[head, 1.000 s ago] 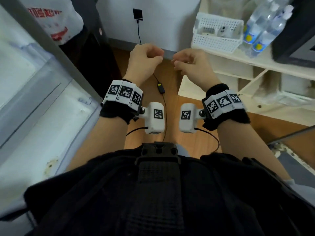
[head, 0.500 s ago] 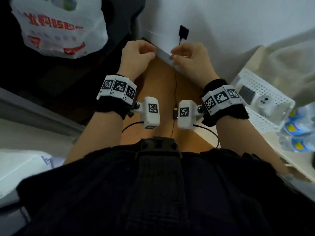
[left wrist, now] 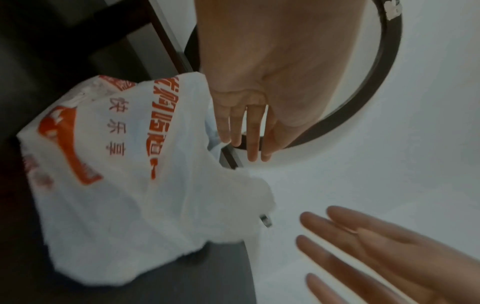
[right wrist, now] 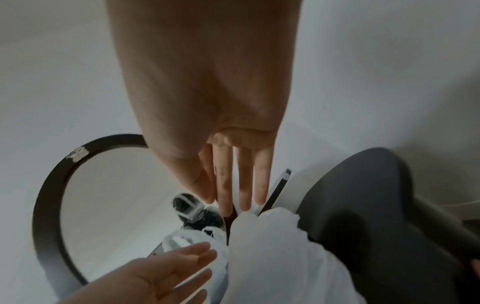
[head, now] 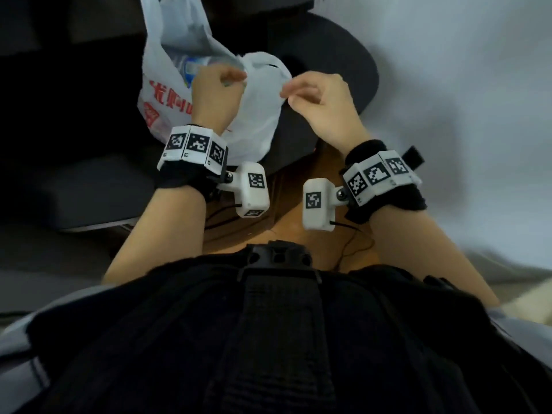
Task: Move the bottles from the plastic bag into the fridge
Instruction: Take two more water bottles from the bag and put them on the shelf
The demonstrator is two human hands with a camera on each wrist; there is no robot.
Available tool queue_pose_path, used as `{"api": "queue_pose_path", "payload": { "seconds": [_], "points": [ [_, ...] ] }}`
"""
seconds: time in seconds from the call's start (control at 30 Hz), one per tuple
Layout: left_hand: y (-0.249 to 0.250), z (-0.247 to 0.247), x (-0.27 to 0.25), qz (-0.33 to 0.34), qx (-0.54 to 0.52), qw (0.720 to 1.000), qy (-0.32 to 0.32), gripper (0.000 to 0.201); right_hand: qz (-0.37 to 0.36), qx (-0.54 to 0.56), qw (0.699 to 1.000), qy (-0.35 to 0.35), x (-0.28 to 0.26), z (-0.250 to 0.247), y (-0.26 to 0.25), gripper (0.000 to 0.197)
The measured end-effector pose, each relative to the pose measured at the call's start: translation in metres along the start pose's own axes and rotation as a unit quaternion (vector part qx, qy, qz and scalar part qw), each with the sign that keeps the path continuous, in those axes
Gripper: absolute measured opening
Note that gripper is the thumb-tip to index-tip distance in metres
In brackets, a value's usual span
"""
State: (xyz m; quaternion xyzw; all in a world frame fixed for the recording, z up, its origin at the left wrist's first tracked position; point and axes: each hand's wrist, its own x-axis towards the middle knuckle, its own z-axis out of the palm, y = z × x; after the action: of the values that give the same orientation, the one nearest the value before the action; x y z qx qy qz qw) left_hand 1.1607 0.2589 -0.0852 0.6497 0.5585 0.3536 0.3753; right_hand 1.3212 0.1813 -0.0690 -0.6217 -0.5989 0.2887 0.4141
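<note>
A white plastic bag (head: 257, 121) with red print sits on a dark seat, its mouth loosely open at the top. One bottle (head: 189, 68) with a blue label shows through the thin plastic; any others are hidden. My left hand (head: 236, 77) hovers at the left side of the bag's mouth. In the left wrist view the fingers (left wrist: 253, 144) are straight beside the bag (left wrist: 116, 164) and hold nothing. My right hand (head: 286, 94) is at the right edge of the mouth. Its straight fingers (right wrist: 245, 193) sit just above the bag (right wrist: 272, 246). The fridge is out of view.
A dark chair (head: 337, 55) stands behind the bag, against a white wall (head: 448, 115). A round black-rimmed mirror (right wrist: 49, 195) leans on that wall. A dark cushion (head: 89, 189) lies at the left. Wooden floor (head: 298, 180) with a thin cable shows between my wrists.
The view has swung away from the fridge and the white shelf to the bag. Both hands, earlier held loosely curled in the air, have reached the bag's mouth.
</note>
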Motion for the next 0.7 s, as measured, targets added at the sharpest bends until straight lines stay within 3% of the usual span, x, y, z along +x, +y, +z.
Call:
{"api": "queue_pose_path", "payload": {
  "seconds": [0.1, 0.23, 0.33, 0.53, 0.7],
  "points": [
    [-0.009, -0.009, 0.031, -0.069, 0.031, 0.997, -0.007, 0.029, -0.024, 0.003, 0.999, -0.039, 0.045, 0.012, -0.003, 0.020],
    [-0.025, -0.014, 0.058, -0.159, 0.126, 0.976, -0.079, 0.031, -0.053, 0.012, 0.994, -0.093, 0.100, 0.040, -0.005, 0.022],
    [-0.034, -0.015, 0.071, -0.213, 0.160, 0.960, -0.081, 0.032, -0.080, -0.038, 0.986, -0.142, 0.135, 0.054, 0.000, 0.022],
    [-0.046, -0.014, 0.092, -0.265, 0.181, 0.946, -0.048, 0.048, 0.042, -0.163, 0.960, -0.224, 0.186, 0.056, 0.038, 0.037],
    [-0.065, -0.003, 0.096, -0.281, 0.192, 0.940, 0.030, 0.051, 0.117, -0.269, 0.905, -0.308, 0.201, 0.054, 0.058, 0.044]
  ]
}}
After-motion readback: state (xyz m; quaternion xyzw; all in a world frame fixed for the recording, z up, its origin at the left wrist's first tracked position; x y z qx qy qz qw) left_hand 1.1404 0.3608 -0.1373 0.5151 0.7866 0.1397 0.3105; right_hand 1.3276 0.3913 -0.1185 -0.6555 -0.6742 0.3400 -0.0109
